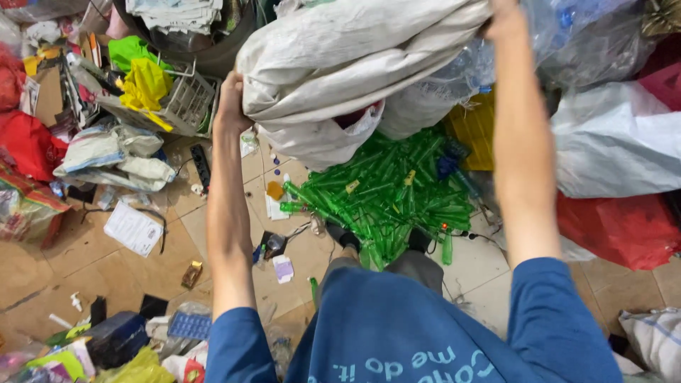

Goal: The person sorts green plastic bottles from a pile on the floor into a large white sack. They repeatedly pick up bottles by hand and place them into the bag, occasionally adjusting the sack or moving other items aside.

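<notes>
I hold a big white woven sack point(340, 64) up in front of me, tipped with its mouth down. My left hand point(230, 103) grips its left edge and my right hand point(505, 20) grips its upper right corner. Under the sack's mouth a heap of green plastic bottles point(386, 195) lies on the tiled floor, in front of my feet point(347, 237). My blue shirt point(397, 333) fills the bottom of the view.
A white plastic basket point(186, 103) with yellow and green bags stands at the left. Red bags point(624, 227) and a white sack point(613, 145) lie on the right. Paper, scraps and small packaging litter the tiled floor point(85, 262). A clear bag of bottles point(567, 28) sits at top right.
</notes>
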